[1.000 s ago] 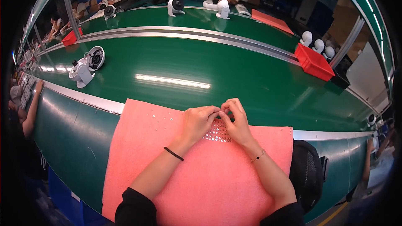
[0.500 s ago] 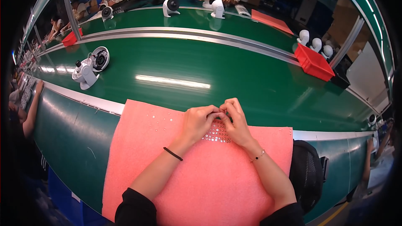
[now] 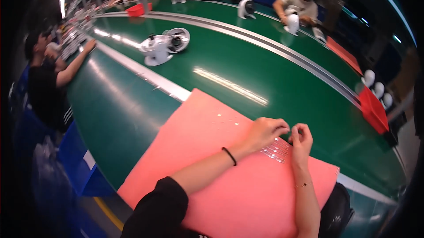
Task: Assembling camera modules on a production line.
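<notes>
left hand (image 3: 270,133), right hand (image 3: 301,140): curled, can't tell grip from here | red bin (image 3: 373,111), contents hidden | pink foam (image 3: 251,189), shiny discs (image 3: 275,151)

Factory floor — green conveyor (image 3: 229,57) between workers (image 3: 46,88).

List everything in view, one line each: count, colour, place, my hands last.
Foam sheet: one, pink, lower centre
Discs: many, silvery, foam's upper part
Worktops: at least two, green, middle and far
Opened device: one, white, upper left
Far devices: at least three, white, top
Bins: two, red, right, upper left
Rounded parts: three, white, behind right bin
Flat sheet: one, orange, upper right
Crates: several, blue, lower left and background
Dark object: one, black, lower right
Co-workers: several, dark or pale tops, left, far side
Left hand: one, bare, foam's upper edge
Right hand: one, bare, beside left
</notes>
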Action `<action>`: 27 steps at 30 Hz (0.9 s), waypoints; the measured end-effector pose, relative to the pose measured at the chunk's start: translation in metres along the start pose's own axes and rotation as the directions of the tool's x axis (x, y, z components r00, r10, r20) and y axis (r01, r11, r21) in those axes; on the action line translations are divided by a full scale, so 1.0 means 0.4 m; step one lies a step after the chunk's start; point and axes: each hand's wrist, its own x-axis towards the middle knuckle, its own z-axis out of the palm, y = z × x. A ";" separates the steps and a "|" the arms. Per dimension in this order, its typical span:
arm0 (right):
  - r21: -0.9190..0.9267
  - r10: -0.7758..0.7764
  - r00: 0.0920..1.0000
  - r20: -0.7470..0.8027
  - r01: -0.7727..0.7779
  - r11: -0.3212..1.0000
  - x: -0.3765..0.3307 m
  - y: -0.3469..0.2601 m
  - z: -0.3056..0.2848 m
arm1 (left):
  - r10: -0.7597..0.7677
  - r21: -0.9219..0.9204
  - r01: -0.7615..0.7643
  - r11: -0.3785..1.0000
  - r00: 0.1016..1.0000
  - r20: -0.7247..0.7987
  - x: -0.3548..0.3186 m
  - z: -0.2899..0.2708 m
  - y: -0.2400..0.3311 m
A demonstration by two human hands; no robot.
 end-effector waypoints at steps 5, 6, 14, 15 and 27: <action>-0.155 -0.035 0.999 0.015 0.037 0.987 -0.011 -0.003 0.034 | -0.049 0.072 0.049 0.996 0.999 -0.009 -0.014 -0.026 0.009; -0.157 -0.036 0.999 0.016 0.038 0.987 -0.011 -0.005 0.036 | -0.059 0.081 0.058 0.995 0.998 0.004 -0.014 -0.029 0.009; -0.204 -0.012 1.000 0.025 0.017 0.979 -0.014 -0.030 0.045 | -0.085 0.014 0.086 0.996 0.996 -0.010 -0.009 -0.024 0.000; -0.205 -0.011 1.000 0.023 0.016 0.979 -0.015 -0.035 0.048 | -0.092 0.024 0.093 0.995 0.996 -0.019 -0.010 -0.024 0.000; -0.270 -0.059 0.997 0.053 0.071 0.960 -0.024 -0.041 0.063 | -0.094 0.038 0.094 0.995 0.996 0.002 -0.016 -0.039 0.017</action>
